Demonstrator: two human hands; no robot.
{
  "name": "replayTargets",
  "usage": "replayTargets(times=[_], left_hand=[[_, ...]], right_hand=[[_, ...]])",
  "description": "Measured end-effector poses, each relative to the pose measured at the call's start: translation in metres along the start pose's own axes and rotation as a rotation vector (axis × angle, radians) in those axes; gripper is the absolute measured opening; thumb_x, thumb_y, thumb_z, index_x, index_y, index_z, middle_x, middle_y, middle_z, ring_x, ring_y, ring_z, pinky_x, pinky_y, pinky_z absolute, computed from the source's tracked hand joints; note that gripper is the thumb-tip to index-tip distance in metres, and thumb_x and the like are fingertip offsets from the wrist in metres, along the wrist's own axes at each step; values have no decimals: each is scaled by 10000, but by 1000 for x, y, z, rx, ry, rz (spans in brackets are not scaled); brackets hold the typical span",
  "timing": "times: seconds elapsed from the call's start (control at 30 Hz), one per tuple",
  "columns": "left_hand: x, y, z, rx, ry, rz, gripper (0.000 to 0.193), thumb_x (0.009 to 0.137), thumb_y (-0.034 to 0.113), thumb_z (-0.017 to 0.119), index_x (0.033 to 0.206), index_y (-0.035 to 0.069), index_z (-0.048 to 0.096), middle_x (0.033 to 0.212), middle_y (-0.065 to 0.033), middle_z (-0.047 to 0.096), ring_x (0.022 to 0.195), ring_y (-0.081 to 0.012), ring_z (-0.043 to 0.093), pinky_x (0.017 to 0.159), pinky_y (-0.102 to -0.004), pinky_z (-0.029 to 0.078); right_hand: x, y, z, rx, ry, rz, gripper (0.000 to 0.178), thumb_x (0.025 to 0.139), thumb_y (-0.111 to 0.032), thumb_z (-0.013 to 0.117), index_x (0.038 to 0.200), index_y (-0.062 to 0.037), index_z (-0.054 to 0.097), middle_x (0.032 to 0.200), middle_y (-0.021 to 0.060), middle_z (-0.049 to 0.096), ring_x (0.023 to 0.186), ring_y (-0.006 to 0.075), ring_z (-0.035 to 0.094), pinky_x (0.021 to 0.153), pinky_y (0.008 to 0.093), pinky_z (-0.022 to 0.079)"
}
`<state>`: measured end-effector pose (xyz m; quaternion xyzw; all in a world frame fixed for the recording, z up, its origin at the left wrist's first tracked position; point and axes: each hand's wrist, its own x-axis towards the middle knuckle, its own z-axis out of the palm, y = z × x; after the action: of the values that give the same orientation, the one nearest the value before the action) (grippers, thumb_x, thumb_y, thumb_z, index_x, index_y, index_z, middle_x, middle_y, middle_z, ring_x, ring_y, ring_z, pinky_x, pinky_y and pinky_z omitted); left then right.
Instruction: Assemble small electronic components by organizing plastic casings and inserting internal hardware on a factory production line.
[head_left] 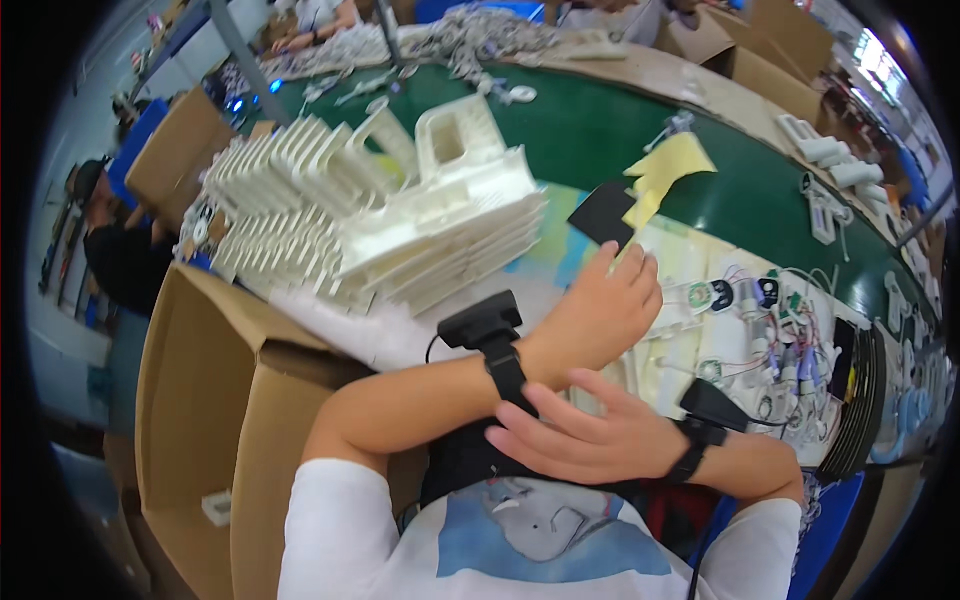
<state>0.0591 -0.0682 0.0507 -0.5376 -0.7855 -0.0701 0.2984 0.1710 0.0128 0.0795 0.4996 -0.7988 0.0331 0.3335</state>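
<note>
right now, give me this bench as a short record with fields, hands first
left hand: left hand, back up, near a black sheet; contact unclear, anything under the palm hidden
right hand: right hand, fingers spread, near the black strap on the left wrist
beside black sheet: yellow sheet
left side: stacked off-white plastic parts; open cardboard box nearer the person
right side: wired small components
table: green surface

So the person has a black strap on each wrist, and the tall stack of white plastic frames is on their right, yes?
Not quite: the head view shows the stack of white plastic frames on the person's left. There is a black strap on each wrist.
</note>
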Motion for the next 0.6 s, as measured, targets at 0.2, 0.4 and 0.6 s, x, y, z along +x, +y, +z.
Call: replayTargets(times=[0.2, 0.4, 0.6], left_hand=[[15, 7, 18, 227, 0, 8, 298, 810, 218, 550, 1007, 36, 681, 1130, -173, 622, 1165, -362, 500, 1027, -572, 317], [13, 12, 27, 298, -175, -6, 264, 794, 219, 564, 939, 43, 698, 1093, -153, 633, 1160, -339, 511, 1070, -607, 241], [25, 14, 34, 281, -246, -29, 245, 801, 224, 559, 911, 60, 704, 1051, -157, 649, 1139, -352, 521, 1076, -629, 211]], right_hand=[[-7, 29, 7, 220, 106, -11, 257, 821, -141, 688, 1006, 28, 635, 1139, 141, 625, 1070, 318, 613, 856, 381, 535], [-22, 38, 13, 204, 124, -125, 158, 823, -90, 657, 920, 34, 666, 1085, 174, 655, 1025, 324, 651, 847, 380, 538], [-28, 43, 10, 174, 116, -72, 194, 775, -4, 626, 966, 5, 662, 1075, 136, 670, 972, 312, 671, 767, 348, 568]])
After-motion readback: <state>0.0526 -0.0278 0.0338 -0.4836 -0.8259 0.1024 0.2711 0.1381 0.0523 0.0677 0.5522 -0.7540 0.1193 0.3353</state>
